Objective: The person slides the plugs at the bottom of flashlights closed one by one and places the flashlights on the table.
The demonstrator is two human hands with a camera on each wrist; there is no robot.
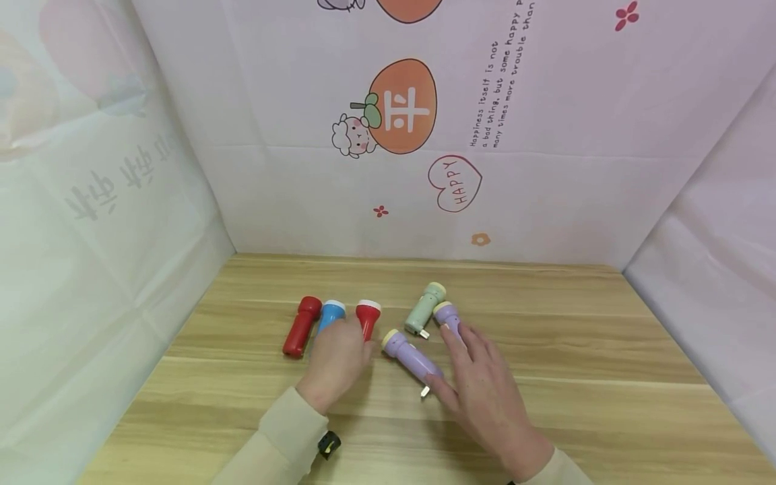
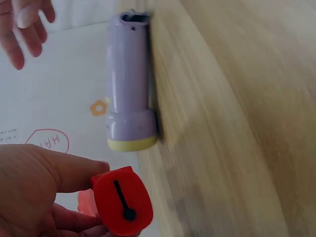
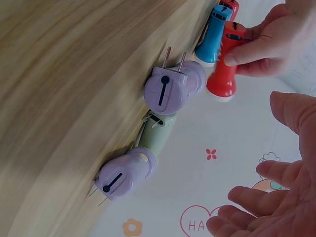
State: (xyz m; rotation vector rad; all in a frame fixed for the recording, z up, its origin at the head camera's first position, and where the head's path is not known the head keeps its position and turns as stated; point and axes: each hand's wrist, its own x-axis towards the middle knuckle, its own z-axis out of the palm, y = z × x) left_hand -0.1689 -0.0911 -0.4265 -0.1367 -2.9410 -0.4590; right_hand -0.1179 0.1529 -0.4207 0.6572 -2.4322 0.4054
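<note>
My left hand (image 1: 337, 358) grips a red flashlight with a white rim (image 1: 368, 318), thumb on one side and fingers on the other. In the right wrist view this flashlight (image 3: 224, 74) appears raised off the table beside the blue flashlight (image 3: 211, 37). The right hand (image 1: 488, 394) hovers with spread fingers over two purple flashlights; the right wrist view shows nothing in its grasp. One purple flashlight (image 1: 414, 359) lies slanted with metal plug prongs out at its tail. Fingers partly cover the other purple flashlight (image 1: 446, 314).
A pale green flashlight (image 1: 426, 308) with its prongs out lies behind the purple ones. To the far left lies an all-red flashlight (image 1: 301, 328). White printed cloth (image 1: 291, 202) walls in the wooden table (image 1: 606, 364) at the back and both sides.
</note>
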